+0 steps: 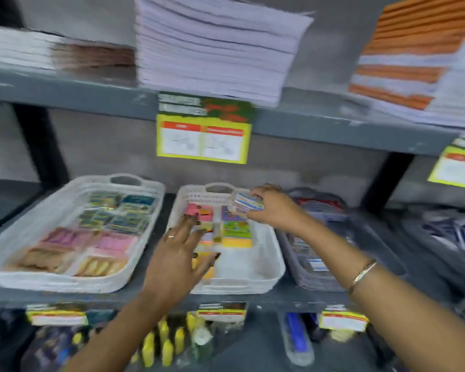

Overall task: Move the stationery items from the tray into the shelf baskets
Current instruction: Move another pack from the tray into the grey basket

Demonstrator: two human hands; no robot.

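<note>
A white basket [273,253] in the middle of the shelf holds several small packs in pink, purple, green and yellow. My right hand [273,208] hovers over its far right corner, shut on a small stack of white and blue boxes [246,202]. My left hand [179,249] reaches into the basket's left side with fingers spread, resting flat on the pink and yellow packs [200,213]. A wider white basket [49,213] to the left carries rows of green, pink and orange packets. The picture is blurred by motion.
A grey basket [320,264] with boxed items stands to the right, dark bags [446,237] beyond it. Paper stacks [215,47] fill the shelf above. Yellow price tags [203,139] hang from the shelf edges. Yellow bottles [163,342] sit on the shelf below.
</note>
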